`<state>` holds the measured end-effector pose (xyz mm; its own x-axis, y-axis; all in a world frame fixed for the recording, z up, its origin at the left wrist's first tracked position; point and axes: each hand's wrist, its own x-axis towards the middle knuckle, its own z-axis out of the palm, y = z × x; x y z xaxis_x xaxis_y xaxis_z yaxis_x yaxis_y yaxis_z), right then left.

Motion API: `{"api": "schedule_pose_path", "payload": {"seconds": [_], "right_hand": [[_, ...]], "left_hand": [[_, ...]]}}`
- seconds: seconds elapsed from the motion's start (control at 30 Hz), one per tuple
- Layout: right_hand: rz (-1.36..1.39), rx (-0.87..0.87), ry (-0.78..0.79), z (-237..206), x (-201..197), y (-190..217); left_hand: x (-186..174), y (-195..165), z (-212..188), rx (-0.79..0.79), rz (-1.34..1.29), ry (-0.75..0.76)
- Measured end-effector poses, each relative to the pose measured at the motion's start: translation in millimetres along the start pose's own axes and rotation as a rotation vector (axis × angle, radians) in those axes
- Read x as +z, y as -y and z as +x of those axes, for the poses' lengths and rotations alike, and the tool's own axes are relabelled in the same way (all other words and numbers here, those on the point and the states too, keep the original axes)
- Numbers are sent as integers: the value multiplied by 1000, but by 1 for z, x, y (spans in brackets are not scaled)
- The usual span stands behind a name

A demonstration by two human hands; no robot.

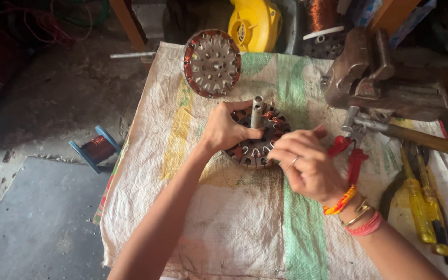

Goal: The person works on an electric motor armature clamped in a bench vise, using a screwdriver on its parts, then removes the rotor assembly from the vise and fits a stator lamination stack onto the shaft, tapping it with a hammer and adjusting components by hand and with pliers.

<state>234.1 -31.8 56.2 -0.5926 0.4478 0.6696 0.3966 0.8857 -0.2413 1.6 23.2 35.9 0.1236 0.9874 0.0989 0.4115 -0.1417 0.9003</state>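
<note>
At the centre of the frame, a stator (257, 140) with copper windings and an upright grey shaft (256, 110) is lying on a woven sack (234, 218) covering the table. The left hand (225, 129) is gripping the stator's left rim, fingers curled onto its top. The right hand (307, 163) is resting on the stator's lower right edge, fingers bunched together and pinching there; what they are pinching cannot be told. Just right of this hand, red-handled pliers (349, 153) are lying on the sack. A second stator (212, 63) is leaning at upper centre. A rusty vice (379, 78) is sitting at upper right, with a wooden handle (431, 142) lying below it. Yellow screwdrivers (423, 210) are lying at lower right. A copper wire spool (96, 149) is lying on the floor at left.
</note>
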Motion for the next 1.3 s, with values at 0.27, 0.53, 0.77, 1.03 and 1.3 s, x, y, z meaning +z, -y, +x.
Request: {"api": "schedule_pose_path", "payload": {"seconds": [0.27, 0.53, 0.77, 1.03, 1.3], "right_hand": [[-29, -26, -38, -5, -2, 0], [1, -2, -28, 1, -5, 5], [-25, 16, -37, -10, 3, -2], [50, -2, -13, 2, -3, 12], [-16, 28, -51, -4, 3, 7]], "left_hand": [[-2, 1, 0, 85, 56, -3], [-2, -6, -2, 49, 10, -7], [-3, -2, -2, 159, 72, -27], [-1, 2, 1, 85, 0, -26], [-2, 2, 0, 97, 55, -28]]}}
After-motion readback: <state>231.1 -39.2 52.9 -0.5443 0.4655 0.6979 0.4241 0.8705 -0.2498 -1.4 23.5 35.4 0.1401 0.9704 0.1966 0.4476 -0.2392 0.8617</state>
